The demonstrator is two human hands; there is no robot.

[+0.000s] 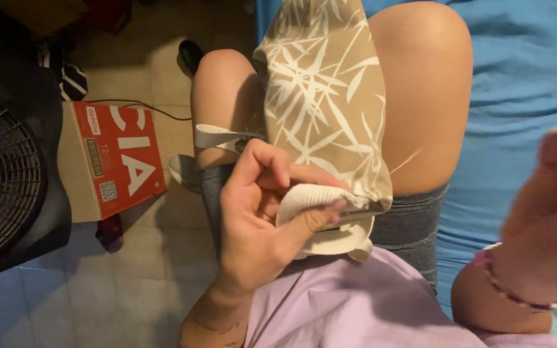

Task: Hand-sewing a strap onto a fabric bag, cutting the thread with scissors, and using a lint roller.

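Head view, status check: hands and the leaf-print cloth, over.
Left hand pinching leaf-print cloth at its white ribbed edge. Right hand raised, blurred, off the cloth. Thin thread runs from the cloth's edge. Nothing in the way.

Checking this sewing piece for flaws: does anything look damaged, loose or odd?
A loose thread sticks out from the leaf-print fabric beside the edge pinched by the left hand. The right hand is blurred. Nothing else stands out.

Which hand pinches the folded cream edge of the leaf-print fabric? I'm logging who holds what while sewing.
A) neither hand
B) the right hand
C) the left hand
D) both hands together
C: the left hand pinches the cream edge of the leaf-print fabric, while the blurred right hand is raised off to the side.
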